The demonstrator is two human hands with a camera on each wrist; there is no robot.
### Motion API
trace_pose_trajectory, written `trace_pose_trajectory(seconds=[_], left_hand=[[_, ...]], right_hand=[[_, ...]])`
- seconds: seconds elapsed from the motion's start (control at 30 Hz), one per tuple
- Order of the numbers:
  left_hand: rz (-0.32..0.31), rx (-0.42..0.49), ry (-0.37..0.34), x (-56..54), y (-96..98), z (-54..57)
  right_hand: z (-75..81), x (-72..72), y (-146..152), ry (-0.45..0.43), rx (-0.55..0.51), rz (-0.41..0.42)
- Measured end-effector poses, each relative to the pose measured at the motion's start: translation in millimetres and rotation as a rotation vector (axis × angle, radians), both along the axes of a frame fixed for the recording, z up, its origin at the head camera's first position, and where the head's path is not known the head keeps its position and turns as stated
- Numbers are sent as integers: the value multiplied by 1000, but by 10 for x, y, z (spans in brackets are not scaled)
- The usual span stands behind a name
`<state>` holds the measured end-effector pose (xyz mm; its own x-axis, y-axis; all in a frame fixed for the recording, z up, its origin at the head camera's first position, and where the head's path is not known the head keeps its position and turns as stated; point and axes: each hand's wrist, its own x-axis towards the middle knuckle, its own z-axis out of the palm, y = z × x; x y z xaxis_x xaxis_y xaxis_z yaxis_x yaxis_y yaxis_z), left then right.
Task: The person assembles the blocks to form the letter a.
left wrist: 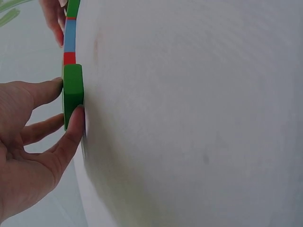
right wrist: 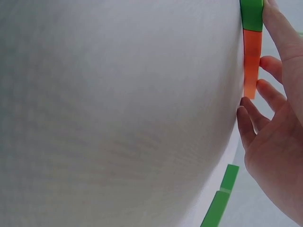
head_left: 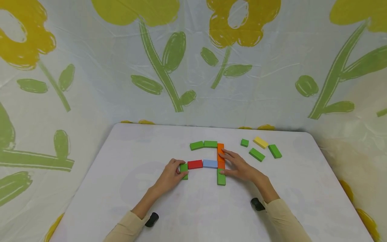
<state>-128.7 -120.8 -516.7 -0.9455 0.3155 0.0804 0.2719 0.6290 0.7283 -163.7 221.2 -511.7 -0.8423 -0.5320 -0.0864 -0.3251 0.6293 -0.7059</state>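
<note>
My left hand (head_left: pixel 170 176) pinches a green block (head_left: pixel 183 175) at the left end of a row, thumb and fingers on its opposite sides. Adjoining it are a red block (head_left: pixel 195 164) and a light blue block (head_left: pixel 210 163). At right the row meets an upright column: an orange block (head_left: pixel 220 148), another orange block (head_left: pixel 221 165) and a green block (head_left: pixel 221 178) nearest me. My right hand (head_left: pixel 242 166) rests along this column's right side, fingers loosely extended; fingertips touch the orange part and the thumb touches the green block (right wrist: pixel 252 16).
Two green blocks, one (head_left: pixel 210 144) against the column's top and one (head_left: pixel 197 145) left of it, form an upper row. Loose at back right lie a small green block (head_left: pixel 244 143), a yellow block (head_left: pixel 260 142) and two green blocks (head_left: pixel 257 154). A flowered cloth (head_left: pixel 193 67) hangs behind the white table (head_left: pixel 136 144).
</note>
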Motion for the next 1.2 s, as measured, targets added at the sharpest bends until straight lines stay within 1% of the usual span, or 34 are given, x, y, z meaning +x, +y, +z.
trace_pose_trajectory(seconds=[0.23, 0.4, 0.63, 0.8, 0.97, 1.03, 1.1, 1.2], left_hand=[[8, 0, -16, -3, 9, 11], [1, 0, -27, -4, -9, 17], [-28, 13, -19, -38, -43, 0], [-53, 21, -17, -51, -62, 7], [-67, 7, -17, -55, -91, 16], [-80, -4, -6, -66, -128, 29], [-111, -29, 17, -88, -177, 42], [-194, -79, 56, -142, -266, 69]], right_hand=[[3, 5, -1, -24, 3, -11], [-2, 0, -1, -16, -5, -2], [9, 2, -11, -5, 5, -3], [6, 2, -9, 0, 6, -2], [1, 1, -9, 1, 2, 0], [-2, -1, -8, -1, 0, 2], [-8, -3, -4, -3, 5, 2], [-12, -7, 1, -2, 8, 1]])
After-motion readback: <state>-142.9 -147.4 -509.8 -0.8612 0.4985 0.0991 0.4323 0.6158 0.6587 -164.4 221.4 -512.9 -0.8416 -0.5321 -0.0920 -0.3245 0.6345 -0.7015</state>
